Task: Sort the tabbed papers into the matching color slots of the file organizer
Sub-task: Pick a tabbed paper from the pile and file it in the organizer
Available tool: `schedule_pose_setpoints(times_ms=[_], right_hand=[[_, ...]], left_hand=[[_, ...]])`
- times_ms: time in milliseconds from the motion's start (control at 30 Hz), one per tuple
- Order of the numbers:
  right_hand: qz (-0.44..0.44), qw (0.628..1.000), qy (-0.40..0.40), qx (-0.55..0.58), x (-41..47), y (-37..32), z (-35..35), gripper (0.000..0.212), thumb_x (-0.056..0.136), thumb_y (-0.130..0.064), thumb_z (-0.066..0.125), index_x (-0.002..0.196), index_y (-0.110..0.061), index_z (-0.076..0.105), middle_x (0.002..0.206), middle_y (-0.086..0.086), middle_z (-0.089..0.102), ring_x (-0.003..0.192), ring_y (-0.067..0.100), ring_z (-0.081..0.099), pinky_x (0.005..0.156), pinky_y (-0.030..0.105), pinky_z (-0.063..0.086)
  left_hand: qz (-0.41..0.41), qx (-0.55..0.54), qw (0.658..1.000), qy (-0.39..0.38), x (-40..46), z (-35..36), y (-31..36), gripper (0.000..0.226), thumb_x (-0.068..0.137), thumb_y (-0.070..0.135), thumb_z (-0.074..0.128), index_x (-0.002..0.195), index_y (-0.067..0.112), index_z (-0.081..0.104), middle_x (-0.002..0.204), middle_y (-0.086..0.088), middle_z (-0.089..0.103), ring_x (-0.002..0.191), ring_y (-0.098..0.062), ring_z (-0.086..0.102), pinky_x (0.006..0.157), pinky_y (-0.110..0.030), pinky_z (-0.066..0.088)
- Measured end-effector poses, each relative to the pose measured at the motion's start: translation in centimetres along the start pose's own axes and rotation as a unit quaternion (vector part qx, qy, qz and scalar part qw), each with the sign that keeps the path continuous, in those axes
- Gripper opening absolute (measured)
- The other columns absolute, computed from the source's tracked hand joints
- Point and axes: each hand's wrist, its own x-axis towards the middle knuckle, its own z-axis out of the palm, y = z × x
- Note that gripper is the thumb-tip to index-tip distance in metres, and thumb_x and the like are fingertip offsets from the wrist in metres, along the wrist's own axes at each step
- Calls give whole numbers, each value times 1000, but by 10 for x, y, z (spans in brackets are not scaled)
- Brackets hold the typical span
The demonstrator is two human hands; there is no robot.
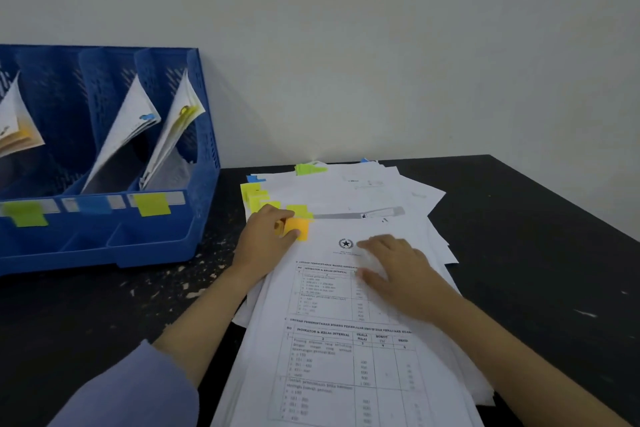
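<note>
Filed: tabbed sheets stand in three slots of file organizer [104,156], far left | Left: thick paper stack [346,305] on surface, centre | left hand [266,239] fingers pinching orange tab [298,229] | right hand [398,270] fingers spread, pressing top sheet | Progress: judged partway.

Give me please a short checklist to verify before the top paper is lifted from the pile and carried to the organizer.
1. Tab colour readable: ok, the orange tab shows at the top sheet's corner.
2. Grip taken: ok, the left hand pinches that tab.
3. Pile steadied: ok, the right hand rests flat on the paper pile.
4. Matching slot seen: cannot tell; the file organizer shows green, blue and yellow labels, no orange.
5. Only one sheet caught: cannot tell.
</note>
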Motion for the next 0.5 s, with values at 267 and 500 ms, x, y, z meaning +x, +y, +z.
schedule_pose_setpoints(times_ms=[267,500], right_hand=[[65,994,82,-32,45,22,4,41,93,-41,46,129,-21,49,121,-2,47,112,18,44,97,34,32],[47,988,148,3,44,24,11,41,86,-38,61,122,-18,57,108,0,48,101,19,49,91,34,36]], left_hand=[[1,-76,996,44,0,4,-8,41,76,12,75,115,12,62,97,-4,61,83,-15,54,75,-9,41],[-13,-46,998,34,3,7,-7,36,88,33,61,119,16,60,98,1,59,91,-18,54,84,-31,46]])
